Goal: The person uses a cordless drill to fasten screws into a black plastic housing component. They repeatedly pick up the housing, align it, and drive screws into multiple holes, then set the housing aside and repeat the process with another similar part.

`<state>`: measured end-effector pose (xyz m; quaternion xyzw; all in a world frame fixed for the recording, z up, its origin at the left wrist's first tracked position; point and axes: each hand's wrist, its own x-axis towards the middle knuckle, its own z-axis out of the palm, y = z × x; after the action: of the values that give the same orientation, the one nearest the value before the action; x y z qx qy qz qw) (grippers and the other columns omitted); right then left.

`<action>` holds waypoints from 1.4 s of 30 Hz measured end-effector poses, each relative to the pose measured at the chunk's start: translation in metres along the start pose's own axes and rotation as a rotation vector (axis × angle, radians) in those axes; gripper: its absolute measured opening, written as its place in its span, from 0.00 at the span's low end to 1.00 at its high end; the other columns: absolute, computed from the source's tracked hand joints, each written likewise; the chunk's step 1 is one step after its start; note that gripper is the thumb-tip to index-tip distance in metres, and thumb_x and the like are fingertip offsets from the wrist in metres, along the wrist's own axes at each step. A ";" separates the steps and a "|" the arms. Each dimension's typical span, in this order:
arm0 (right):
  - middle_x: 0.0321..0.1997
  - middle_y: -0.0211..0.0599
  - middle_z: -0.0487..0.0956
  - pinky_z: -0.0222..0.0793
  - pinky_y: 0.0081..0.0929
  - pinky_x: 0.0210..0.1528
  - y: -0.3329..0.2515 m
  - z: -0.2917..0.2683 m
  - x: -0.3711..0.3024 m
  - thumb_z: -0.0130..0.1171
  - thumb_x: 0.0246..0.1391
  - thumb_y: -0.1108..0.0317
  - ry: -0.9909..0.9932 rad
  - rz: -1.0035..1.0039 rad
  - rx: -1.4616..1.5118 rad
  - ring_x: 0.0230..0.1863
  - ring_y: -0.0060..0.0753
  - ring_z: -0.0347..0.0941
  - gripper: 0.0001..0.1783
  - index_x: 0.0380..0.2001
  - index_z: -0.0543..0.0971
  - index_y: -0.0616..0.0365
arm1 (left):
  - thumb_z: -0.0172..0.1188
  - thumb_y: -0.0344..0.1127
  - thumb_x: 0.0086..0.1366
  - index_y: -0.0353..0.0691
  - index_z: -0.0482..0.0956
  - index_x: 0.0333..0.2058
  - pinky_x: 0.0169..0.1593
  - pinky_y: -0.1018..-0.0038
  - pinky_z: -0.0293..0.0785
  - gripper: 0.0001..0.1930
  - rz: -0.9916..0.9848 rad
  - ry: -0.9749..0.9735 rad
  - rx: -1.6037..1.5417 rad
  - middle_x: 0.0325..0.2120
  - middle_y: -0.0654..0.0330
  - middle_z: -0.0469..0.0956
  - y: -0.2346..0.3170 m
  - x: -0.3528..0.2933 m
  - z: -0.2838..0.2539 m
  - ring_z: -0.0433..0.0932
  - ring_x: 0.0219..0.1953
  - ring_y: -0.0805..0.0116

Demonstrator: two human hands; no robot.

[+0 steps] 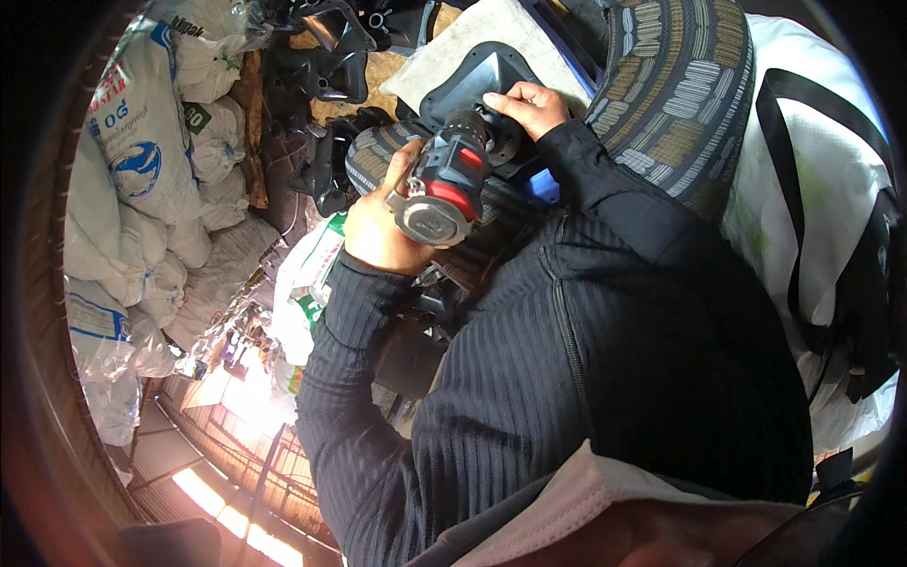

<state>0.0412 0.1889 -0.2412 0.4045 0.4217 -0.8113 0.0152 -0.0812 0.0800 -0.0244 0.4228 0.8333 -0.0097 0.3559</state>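
Note:
My left hand (pixel 380 225) is wrapped round a red and black cordless drill (pixel 452 181), its grey round end towards me and its chuck pointing away. Just past the chuck lies a black plastic part (pixel 484 74) with a wide flared flange and a round dark base. My right hand (pixel 535 108) is closed, thumb and forefinger pressed on this part close to the chuck's tip. Whether a small piece sits between those fingertips is hidden. Under the flange is a whitish pad (pixel 425 68), and a small blue thing (pixel 542 187) shows below my right wrist.
More black plastic parts (pixel 331 71) are heaped beyond my left hand. Stuffed white sacks (pixel 146 132) are stacked at the left. Patterned fabric (pixel 675 94) curves along the right of the work, apparently over my leg. A large white bag (pixel 812 189) with black straps stands at far right.

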 end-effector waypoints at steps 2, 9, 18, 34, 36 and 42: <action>0.18 0.15 0.68 0.57 0.15 0.26 0.000 0.005 -0.004 0.68 0.49 0.56 -0.009 -0.005 0.036 0.21 0.10 0.59 0.17 0.18 0.76 0.54 | 0.66 0.37 0.46 0.41 0.80 0.31 0.35 0.65 0.77 0.13 -0.019 -0.035 0.021 0.27 0.54 0.81 -0.004 0.001 0.003 0.81 0.29 0.55; 0.25 0.20 0.76 0.61 0.14 0.28 0.009 0.002 -0.005 0.60 0.56 0.60 0.221 -0.215 0.120 0.23 0.10 0.64 0.13 0.36 0.82 0.58 | 0.64 0.32 0.55 0.39 0.79 0.38 0.31 0.69 0.74 0.11 0.152 0.266 -0.189 0.24 0.61 0.78 -0.020 0.010 0.007 0.77 0.24 0.64; 0.23 0.29 0.73 0.68 0.24 0.26 -0.014 0.007 -0.004 0.66 0.47 0.68 0.033 -0.680 -0.619 0.23 0.27 0.70 0.13 0.38 0.83 0.42 | 0.69 0.28 0.51 0.34 0.77 0.43 0.43 0.72 0.76 0.19 -0.364 0.186 -0.689 0.37 0.57 0.81 -0.027 -0.040 0.018 0.81 0.38 0.66; 0.23 0.28 0.74 0.67 0.24 0.29 -0.013 0.006 -0.004 0.63 0.50 0.70 0.006 -0.741 -0.553 0.24 0.26 0.70 0.08 0.35 0.82 0.49 | 0.68 0.30 0.52 0.36 0.76 0.40 0.23 0.76 0.71 0.16 -0.182 0.178 -0.553 0.24 0.63 0.78 -0.026 -0.035 0.024 0.74 0.20 0.75; 0.24 0.28 0.74 0.68 0.23 0.29 -0.010 0.006 -0.002 0.63 0.50 0.70 0.011 -0.757 -0.540 0.25 0.26 0.70 0.08 0.36 0.82 0.49 | 0.68 0.30 0.52 0.36 0.76 0.41 0.29 0.73 0.74 0.17 -0.126 0.191 -0.486 0.27 0.60 0.79 -0.025 -0.032 0.020 0.77 0.25 0.70; 0.27 0.30 0.78 0.69 0.20 0.34 -0.011 0.001 -0.007 0.62 0.53 0.68 0.016 -0.359 -0.268 0.29 0.20 0.73 0.09 0.39 0.82 0.54 | 0.66 0.32 0.51 0.37 0.78 0.40 0.41 0.66 0.76 0.16 0.026 0.021 -0.060 0.34 0.53 0.80 -0.016 -0.016 0.000 0.81 0.37 0.56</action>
<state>0.0412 0.1931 -0.2283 0.3240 0.5910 -0.7345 -0.0792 -0.0866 0.0587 -0.0195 0.4228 0.8314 0.0242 0.3597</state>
